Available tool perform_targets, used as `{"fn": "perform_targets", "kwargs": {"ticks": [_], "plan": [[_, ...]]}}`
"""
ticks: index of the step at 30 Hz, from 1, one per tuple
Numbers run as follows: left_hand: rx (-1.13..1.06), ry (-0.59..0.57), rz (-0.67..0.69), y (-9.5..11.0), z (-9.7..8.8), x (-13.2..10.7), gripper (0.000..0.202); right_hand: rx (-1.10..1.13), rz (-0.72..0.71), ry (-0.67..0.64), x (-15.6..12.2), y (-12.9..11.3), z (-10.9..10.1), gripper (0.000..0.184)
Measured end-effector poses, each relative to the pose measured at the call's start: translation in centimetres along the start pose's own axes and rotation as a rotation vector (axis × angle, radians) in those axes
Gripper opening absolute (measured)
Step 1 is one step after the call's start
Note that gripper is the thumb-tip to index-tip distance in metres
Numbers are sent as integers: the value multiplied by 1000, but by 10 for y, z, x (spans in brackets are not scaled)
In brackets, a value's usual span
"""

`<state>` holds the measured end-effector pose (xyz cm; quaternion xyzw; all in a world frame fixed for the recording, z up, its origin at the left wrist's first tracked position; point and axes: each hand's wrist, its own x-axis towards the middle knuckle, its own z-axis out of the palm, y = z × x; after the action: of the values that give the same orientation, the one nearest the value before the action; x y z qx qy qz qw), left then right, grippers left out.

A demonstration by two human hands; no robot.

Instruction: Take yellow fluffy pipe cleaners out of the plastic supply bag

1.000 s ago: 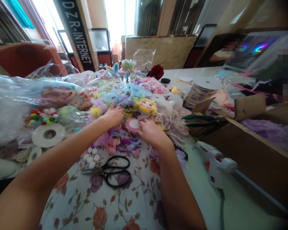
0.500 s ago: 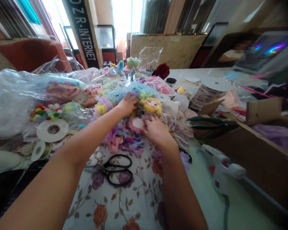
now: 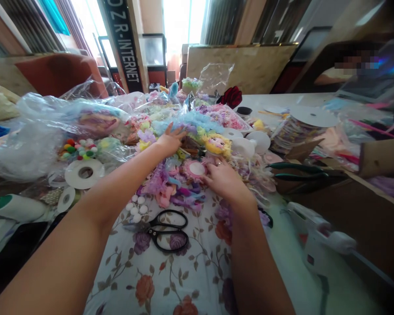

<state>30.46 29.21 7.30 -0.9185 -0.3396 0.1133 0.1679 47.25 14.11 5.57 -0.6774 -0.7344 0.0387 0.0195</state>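
The worktop [image 3: 170, 280], under a flowered cloth, carries a broad heap of pastel lace and ribbon trims [image 3: 184, 131] that runs from its middle toward the far edge. To the left lie clear plastic bags [image 3: 36, 135], one holding coloured pompoms [image 3: 77, 148]; to the right stands an open cardboard box [image 3: 364, 205] with green-handled pliers [image 3: 295, 171] at its near corner. A white glue gun [image 3: 318, 238] lies just beside the box, and black scissors [image 3: 164, 229] rest on the cloth between the forearms, near a few white pompoms [image 3: 136, 208].

The left hand [image 3: 169, 141] lies palm down on the heap with fingers spread, its grip wide and closed on nothing. The right hand [image 3: 225, 177] rests at the heap's near edge, fingertips touching a pink flower piece [image 3: 196, 169] with a round white centre (a small doll face [image 3: 217, 144] sits just beyond it); whether that grip pinches anything I cannot tell.

By my reading the work is at an early stage: both hands are searching the trims, nothing is lifted out, and the scissors and glue gun lie untouched.
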Motion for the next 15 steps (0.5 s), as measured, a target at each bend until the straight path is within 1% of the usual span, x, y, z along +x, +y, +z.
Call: {"fn": "perform_targets", "kwargs": {"ticks": [3, 7, 8, 9, 11, 12, 13, 15], "plan": [[-37, 27, -3, 5, -4, -8, 43, 7, -14, 7, 1, 1, 1, 32], [-70, 165, 29, 31, -10, -25, 34, 16, -52, 44, 2, 3, 5, 33], [-77, 178, 40, 38, -10, -31, 32, 17, -61, 48, 3, 3, 6, 33], [-96, 163, 53, 43, -10, -37, 31, 18, -68, 49, 3, 2, 6, 34], [-154, 134, 84, 51, -8, -51, 31, 20, -79, 38, 2, 0, 5, 35], [-188, 141, 104, 52, -8, -60, 30, 22, -85, 26, 1, -2, 3, 36], [-220, 171, 124, 53, -7, -70, 30, 21, -92, 11, 0, -6, 1, 36], [-265, 270, 153, 51, -8, -94, 30, 8, -112, -11, -3, -14, -4, 38]]}}
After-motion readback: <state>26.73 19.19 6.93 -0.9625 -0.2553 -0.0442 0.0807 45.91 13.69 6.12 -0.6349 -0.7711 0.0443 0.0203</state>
